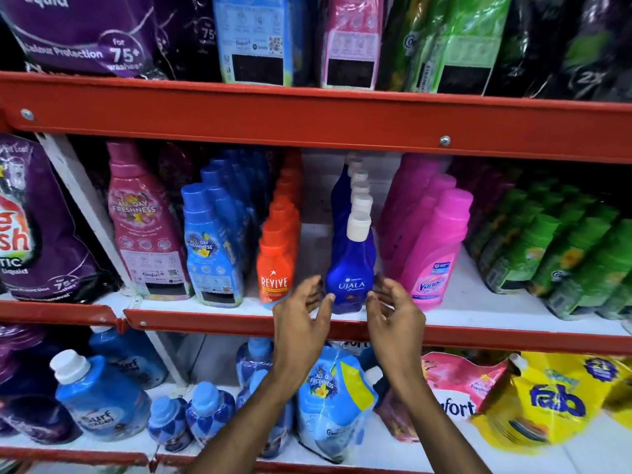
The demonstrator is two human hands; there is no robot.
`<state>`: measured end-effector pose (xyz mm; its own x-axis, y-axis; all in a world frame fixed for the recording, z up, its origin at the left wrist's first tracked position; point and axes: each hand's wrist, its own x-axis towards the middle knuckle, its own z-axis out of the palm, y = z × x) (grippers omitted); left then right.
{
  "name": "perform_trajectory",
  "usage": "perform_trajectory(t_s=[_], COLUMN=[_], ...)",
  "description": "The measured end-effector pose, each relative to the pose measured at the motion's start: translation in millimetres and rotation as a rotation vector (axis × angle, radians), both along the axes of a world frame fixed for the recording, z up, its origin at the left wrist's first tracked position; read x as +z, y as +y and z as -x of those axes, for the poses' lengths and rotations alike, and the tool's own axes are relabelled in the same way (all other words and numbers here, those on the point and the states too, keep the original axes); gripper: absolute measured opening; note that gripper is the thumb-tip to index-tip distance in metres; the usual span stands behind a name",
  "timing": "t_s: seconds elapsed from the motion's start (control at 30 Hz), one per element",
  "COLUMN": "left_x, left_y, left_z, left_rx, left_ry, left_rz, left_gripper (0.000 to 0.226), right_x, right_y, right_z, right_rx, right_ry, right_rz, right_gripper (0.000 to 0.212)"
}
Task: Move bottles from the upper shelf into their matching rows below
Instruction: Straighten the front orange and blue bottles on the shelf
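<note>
Both hands, the left hand (302, 311) and right hand (393, 311), hover spread with curled fingers on either side of the near blue Ujala bottle (349, 271), not clearly gripping it. It fronts its row on the middle shelf (212, 319), between the orange Revive bottle (275, 271) on the left and the pink Vanish bottle (434, 261) on the right.

middle shelf (205, 321): red edge, white board
on it, 9 to 3 o'clock: pink bottle (145, 227), blue row (213, 248), Revive row (276, 265), Ujala row (349, 268), Vanish row (434, 254), green row (561, 258)
</note>
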<state>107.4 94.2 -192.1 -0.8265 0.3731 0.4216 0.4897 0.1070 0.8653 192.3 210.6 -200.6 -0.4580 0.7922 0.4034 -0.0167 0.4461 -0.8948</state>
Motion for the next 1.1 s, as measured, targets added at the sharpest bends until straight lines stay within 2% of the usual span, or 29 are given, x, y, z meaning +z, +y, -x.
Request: perform_trajectory(t_s=[0.2, 0.93, 1.1], left_x=[-1.2, -1.4, -3.4], left_y=[5.7, 7.4, 7.1], left_z=[2.5, 2.4, -9.4], left_rx=[-0.013, -0.063, 0.026], left_ry=[-0.025, -0.027, -0.019], left_rz=[0.028, 0.053, -0.054], left_gripper=[0.031, 0.035, 0.031], right_x=[0.3, -3.8, -1.9], right_y=[10.9, 9.2, 11.1], right_z=[-0.9, -5.5, -16.7], right_rx=[0.001, -0.01, -0.043], right_ry=[-0.012, 0.013, 0.057], right_rz=[-0.014, 0.079, 0.101], right_gripper=[0.025, 0.027, 0.026])
